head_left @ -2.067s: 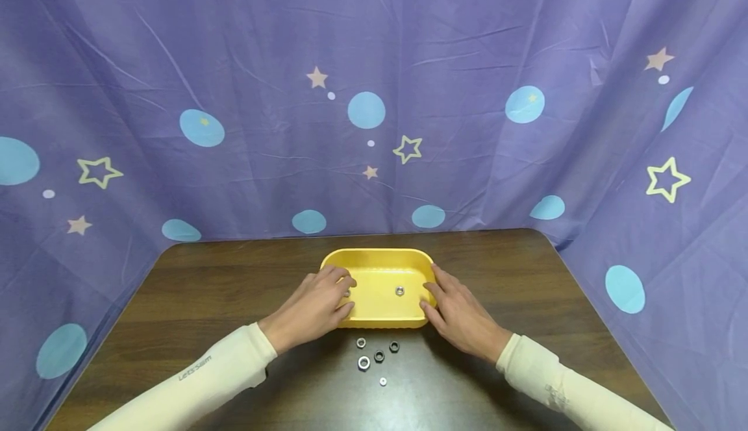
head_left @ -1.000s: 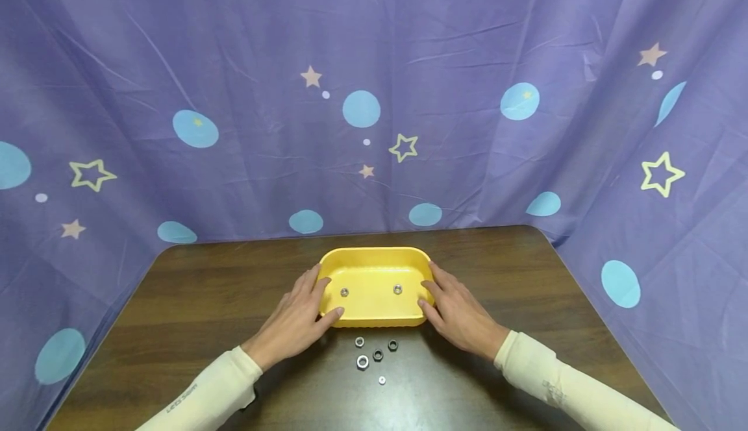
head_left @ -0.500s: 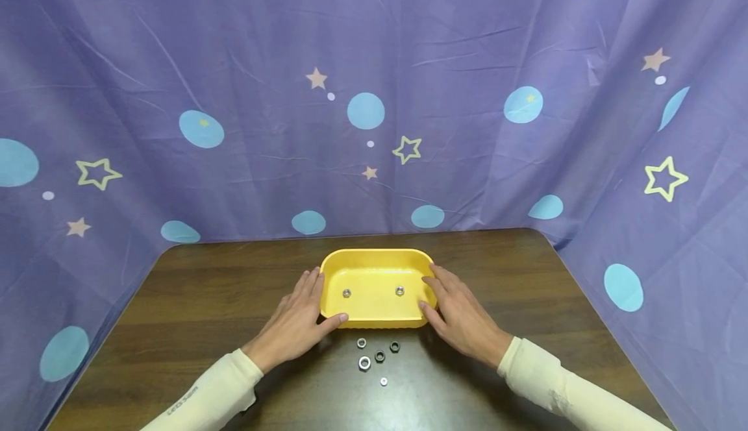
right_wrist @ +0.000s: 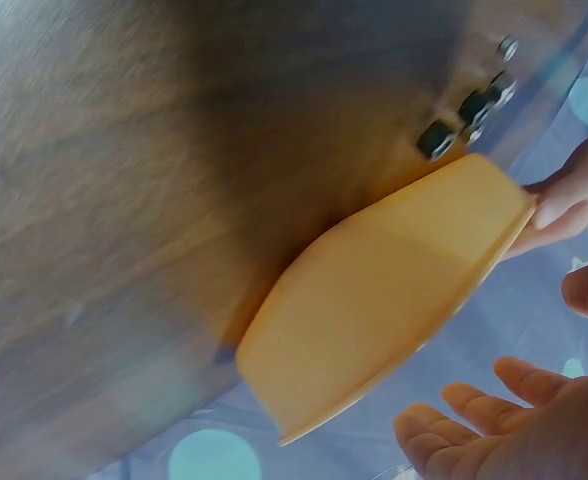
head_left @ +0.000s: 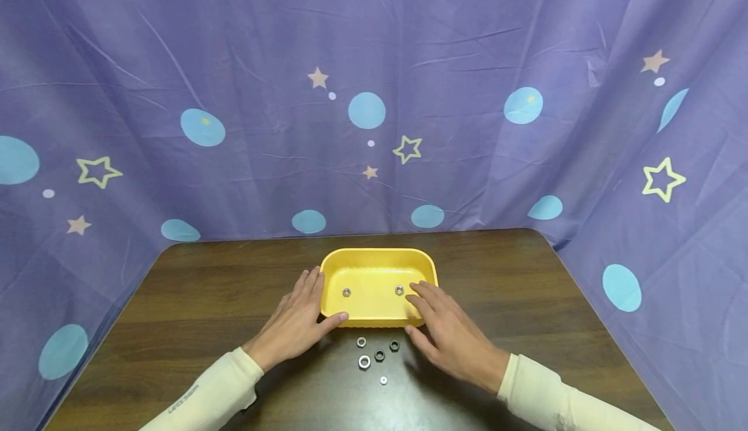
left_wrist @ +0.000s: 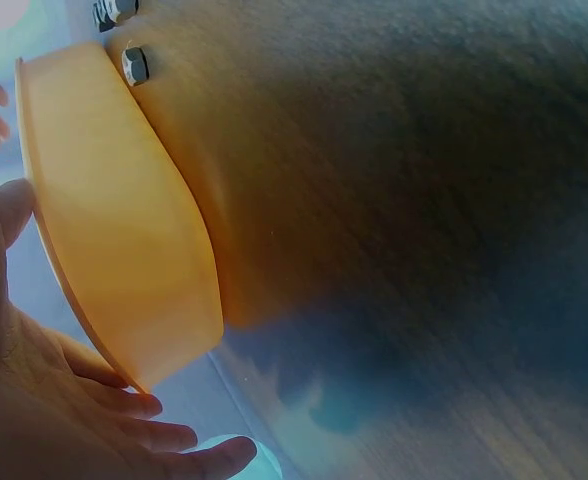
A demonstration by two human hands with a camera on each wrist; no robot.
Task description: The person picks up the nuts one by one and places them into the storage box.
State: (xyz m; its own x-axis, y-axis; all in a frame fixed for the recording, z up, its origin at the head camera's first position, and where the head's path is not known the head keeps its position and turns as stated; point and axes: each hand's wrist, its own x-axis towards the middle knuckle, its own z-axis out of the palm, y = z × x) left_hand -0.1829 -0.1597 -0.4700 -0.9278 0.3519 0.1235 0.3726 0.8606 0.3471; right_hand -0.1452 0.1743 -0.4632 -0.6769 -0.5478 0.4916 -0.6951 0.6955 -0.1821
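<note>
A yellow plastic tray point(head_left: 374, 322) stands on the table with two silver hex nuts inside, one left point(head_left: 347, 293) and one right point(head_left: 400, 290). My left hand point(head_left: 292, 324) rests against the tray's left end, its thumb at the front rim and its fingers extended along the outer side. My right hand point(head_left: 452, 333) hovers over the front right corner with loosely bent fingers. The right wrist view shows a gap between those fingertips point(right_wrist: 519, 380) and the rim. In front of the tray lie a large silver nut point(head_left: 364, 362), a smaller silver one point(head_left: 361, 342) and two black nuts point(head_left: 380, 356).
A small pale round piece point(head_left: 383, 380) lies nearest me on the brown wooden table point(head_left: 210, 288). Purple curtains point(head_left: 374, 48) with stars and blue dots hang behind the table and at both sides.
My left hand has drawn back from over the left nut to the tray's left end. My right hand has come off the right end and moved left and toward me. The nuts lie unmoved.
</note>
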